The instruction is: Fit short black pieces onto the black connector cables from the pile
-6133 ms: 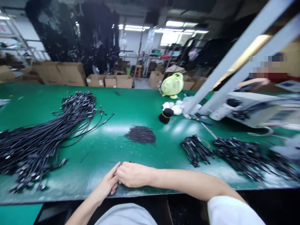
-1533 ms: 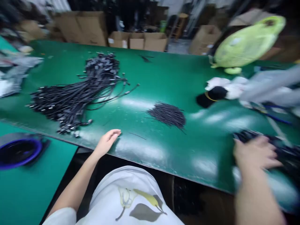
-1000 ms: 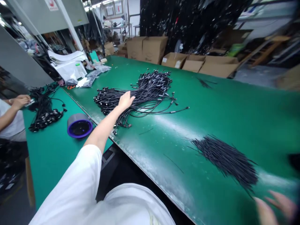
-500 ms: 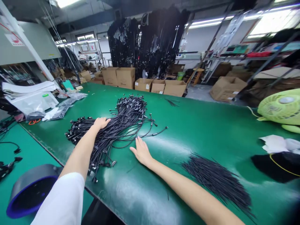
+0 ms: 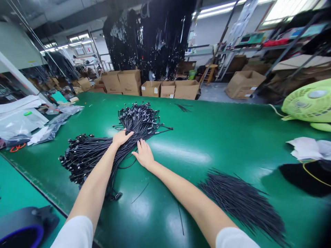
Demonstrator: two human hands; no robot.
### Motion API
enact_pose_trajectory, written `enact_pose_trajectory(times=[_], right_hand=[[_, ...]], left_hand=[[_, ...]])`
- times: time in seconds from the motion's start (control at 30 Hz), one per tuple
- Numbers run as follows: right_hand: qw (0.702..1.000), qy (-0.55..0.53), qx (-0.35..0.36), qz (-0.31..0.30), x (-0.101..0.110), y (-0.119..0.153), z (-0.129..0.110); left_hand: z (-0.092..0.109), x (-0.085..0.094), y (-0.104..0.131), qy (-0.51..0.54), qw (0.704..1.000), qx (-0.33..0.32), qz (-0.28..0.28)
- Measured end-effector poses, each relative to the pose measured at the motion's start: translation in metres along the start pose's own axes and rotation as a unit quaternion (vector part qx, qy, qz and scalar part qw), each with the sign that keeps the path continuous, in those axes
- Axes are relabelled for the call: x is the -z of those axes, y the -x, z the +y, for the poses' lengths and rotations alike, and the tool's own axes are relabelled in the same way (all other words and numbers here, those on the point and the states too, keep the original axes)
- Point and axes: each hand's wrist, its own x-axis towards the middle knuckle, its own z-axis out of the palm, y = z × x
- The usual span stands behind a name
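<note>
A big pile of black cables (image 5: pixel 99 146) with connectors at the ends lies across the green table, narrowing toward its middle and fanning out at the far end. On top of that narrow part rests my left hand (image 5: pixel 122 137), its thumb stretched out; some of its fingers are hard to see. My right hand (image 5: pixel 144 154) is at the pile's right side, fingers extended against the cables and thumb apart. One loose cable loop curves below the right hand. To the right lies a separate bundle of thin black strips, probably cable ties (image 5: pixel 243 199).
A few more thin strips (image 5: pixel 183 107) lie toward the far edge. Orange-handled scissors (image 5: pixel 18 147) and plastic bags (image 5: pixel 49 129) are at left. A round dark container (image 5: pixel 20 229) stands front left. A green fan (image 5: pixel 307 100) sits right; cardboard boxes (image 5: pixel 129 82) stand beyond the table (image 5: pixel 219 137).
My left hand has slid right along the cables. The right hand has moved in to the pile, and the stray cables on that side are now gathered closer. The view has shifted right.
</note>
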Motion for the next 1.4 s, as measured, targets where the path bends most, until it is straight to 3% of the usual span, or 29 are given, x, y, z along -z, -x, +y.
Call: enact_pose_trajectory(times=[0.27, 0.43, 0.53, 0.63, 0.73, 0.87, 1.0, 1.1, 1.2, 1.3, 1.4], right_hand=[[0.999, 0.035, -0.011, 0.001, 0.026, 0.048, 0.045], [0.998, 0.055, -0.032, 0.016, 0.040, 0.086, 0.062], [0.998, 0.050, -0.040, 0.024, 0.046, 0.098, 0.066], [0.997, 0.039, -0.069, 0.006, 0.054, 0.103, 0.063], [0.997, 0.022, -0.069, -0.021, 0.068, 0.113, 0.062], [0.999, 0.006, -0.024, -0.035, 0.094, 0.133, 0.063], [0.999, 0.006, 0.023, -0.028, 0.119, 0.139, 0.050], [0.999, 0.022, 0.044, -0.014, 0.128, 0.125, 0.035], [0.997, 0.053, 0.058, 0.000, 0.127, 0.099, 0.022], [0.992, 0.097, 0.080, -0.003, 0.121, 0.071, 0.015], [0.983, 0.139, 0.117, -0.017, 0.121, 0.048, 0.009]], left_hand=[[0.063, -0.010, 0.036, 0.032, 0.998, -0.057, 0.013], [0.105, -0.023, 0.054, 0.041, 0.994, -0.098, -0.003], [0.121, -0.028, 0.062, 0.047, 0.990, -0.134, -0.005], [0.116, -0.018, 0.075, 0.046, 0.981, -0.187, -0.011], [0.090, 0.006, 0.094, 0.026, 0.973, -0.230, -0.004], [0.058, 0.031, 0.125, 0.003, 0.974, -0.225, 0.029], [0.061, 0.018, 0.167, 0.001, 0.965, -0.261, 0.012], [0.068, -0.002, 0.197, 0.004, 0.967, -0.254, 0.027], [0.066, -0.011, 0.212, 0.023, 0.969, -0.240, 0.049], [0.060, -0.004, 0.206, 0.053, 0.970, -0.230, 0.064], [0.058, 0.013, 0.190, 0.096, 0.970, -0.208, 0.086]])
